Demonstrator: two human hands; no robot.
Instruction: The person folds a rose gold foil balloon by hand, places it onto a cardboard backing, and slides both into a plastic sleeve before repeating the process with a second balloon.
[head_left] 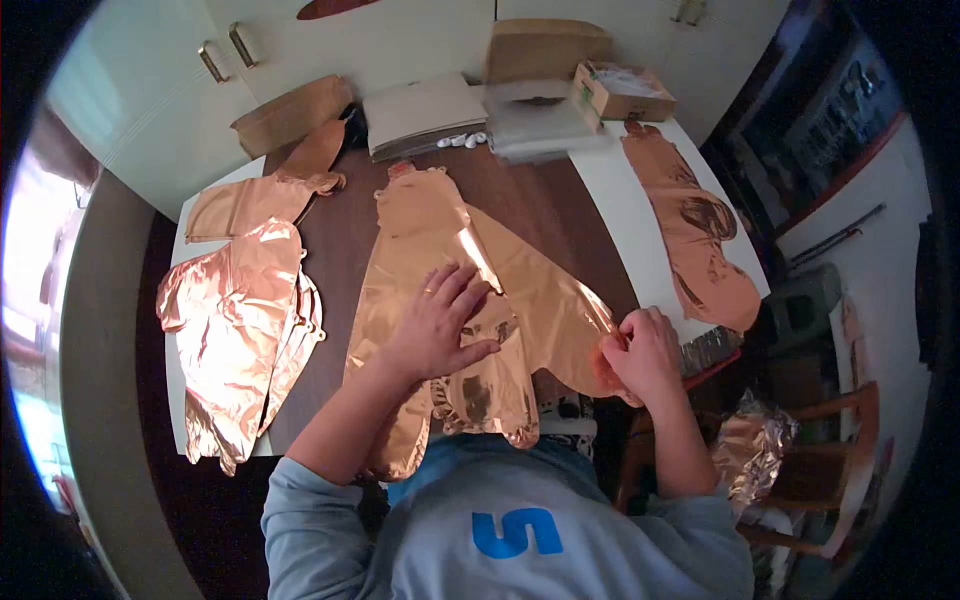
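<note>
A flat, uninflated rose-gold foil balloon [420, 235] lies spread over the middle of the brown table, its near end hanging toward my body. My left hand [440, 315] rests on it palm down, fingers spread, a ring on one finger. At the right, my right hand [645, 350] has its fingers closed on the corner of the balloon's side flap, where the foil looks reddish. What lies under my right fingers is partly hidden.
More flat foil balloons [235, 320] are piled at the left, and another foil balloon [690, 225] lies on a white board at the right. Along the back stand a stack of cards [420, 105], clear plastic bags [535, 120] and a cardboard box [625, 95]. A wooden chair [820, 480] holds crumpled foil.
</note>
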